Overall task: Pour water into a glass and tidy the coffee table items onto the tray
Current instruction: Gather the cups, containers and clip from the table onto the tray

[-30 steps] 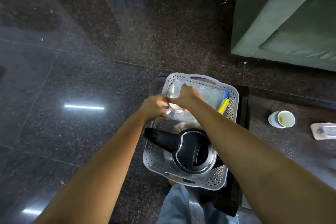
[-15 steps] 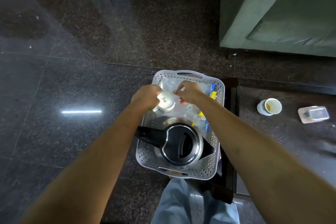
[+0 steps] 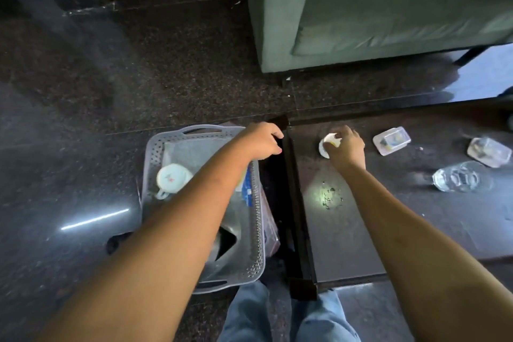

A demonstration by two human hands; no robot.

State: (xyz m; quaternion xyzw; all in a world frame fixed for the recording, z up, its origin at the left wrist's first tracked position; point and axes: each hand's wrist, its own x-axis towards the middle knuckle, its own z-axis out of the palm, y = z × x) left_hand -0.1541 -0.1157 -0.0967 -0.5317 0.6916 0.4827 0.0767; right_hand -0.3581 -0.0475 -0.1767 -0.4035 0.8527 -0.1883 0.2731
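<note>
A grey perforated tray (image 3: 256,233) stands at the left on the floor. A white mug (image 3: 173,179) lies in it, and a dark kettle (image 3: 222,241) is mostly hidden under my left forearm. My left hand (image 3: 262,141) hovers over the tray's right rim with curled fingers and nothing in it. My right hand (image 3: 345,147) rests on the dark coffee table (image 3: 374,230) with its fingers closed around a small white paper cup (image 3: 327,143). A clear drinking glass (image 3: 456,176) stands further right on the table.
Two small clear plastic boxes (image 3: 391,140) (image 3: 488,151) lie on the table beyond the cup. A green sofa (image 3: 374,8) stands behind the table. Yellow and blue items (image 3: 245,189) lie in the tray. My jeans-clad knees (image 3: 288,314) are at the bottom.
Both hands let go of the white mug, which now lies in the tray. My right hand moved right to the table and closed on the paper cup. The view swung right.
</note>
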